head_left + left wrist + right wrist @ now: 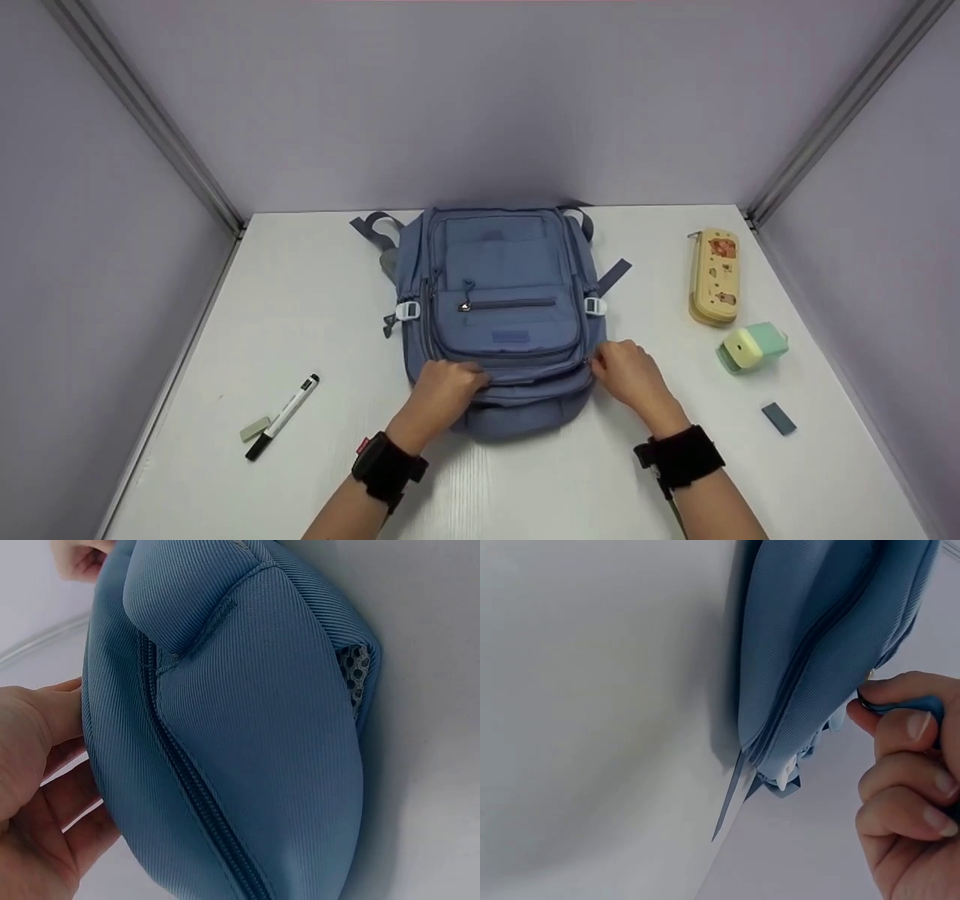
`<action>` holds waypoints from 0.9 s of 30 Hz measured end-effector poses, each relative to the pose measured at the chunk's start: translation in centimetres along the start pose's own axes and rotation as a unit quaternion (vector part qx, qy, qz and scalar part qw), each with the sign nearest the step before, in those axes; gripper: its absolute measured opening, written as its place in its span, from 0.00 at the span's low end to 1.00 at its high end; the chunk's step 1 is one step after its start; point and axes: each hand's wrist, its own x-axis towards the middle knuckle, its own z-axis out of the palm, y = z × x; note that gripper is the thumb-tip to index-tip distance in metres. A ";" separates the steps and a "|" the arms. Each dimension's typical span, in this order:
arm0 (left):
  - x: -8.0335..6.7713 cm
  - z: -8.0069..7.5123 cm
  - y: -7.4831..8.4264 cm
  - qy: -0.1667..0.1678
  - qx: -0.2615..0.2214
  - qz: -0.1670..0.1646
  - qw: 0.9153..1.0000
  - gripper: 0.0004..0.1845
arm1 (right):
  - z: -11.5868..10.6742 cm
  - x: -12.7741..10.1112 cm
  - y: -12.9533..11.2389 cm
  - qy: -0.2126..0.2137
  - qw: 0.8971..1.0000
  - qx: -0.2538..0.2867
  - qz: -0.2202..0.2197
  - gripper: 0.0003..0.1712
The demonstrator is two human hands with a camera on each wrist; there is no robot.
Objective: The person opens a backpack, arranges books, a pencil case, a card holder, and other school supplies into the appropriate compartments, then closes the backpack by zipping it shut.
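Note:
A blue backpack lies on its back on the white table, its front with zips facing up. My left hand grips the fabric near the lower front of the backpack; in the left wrist view the fingers reach behind the edge of the fabric, so their tips are hidden. At the lower right side my right hand pinches a blue zipper pull between thumb and curled fingers. A closed-looking dark zip runs along the bag's bottom side.
On the right stand a yellow pencil case, a green and yellow pencil sharpener and a small dark block. A black-and-white marker lies at the left beside a small grey-green block. Pale walls enclose the table.

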 end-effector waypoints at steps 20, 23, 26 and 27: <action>-0.2 -0.7 -0.7 0.011 -0.062 0.018 0.998 0.19 | 0.7 4.1 1.9 0.033 0.999 -0.016 0.019 0.16; -0.1 -0.9 -0.8 0.016 -0.066 0.022 0.997 0.18 | 0.7 4.7 2.1 0.052 0.998 -0.019 0.018 0.15; 0.0 -1.1 -0.9 0.021 -0.069 0.021 0.997 0.17 | 0.7 5.3 2.3 0.072 0.997 -0.023 0.016 0.14; 0.0 -1.2 -0.9 0.021 -0.071 0.020 0.997 0.16 | 0.7 5.6 2.4 0.080 0.996 -0.026 0.016 0.13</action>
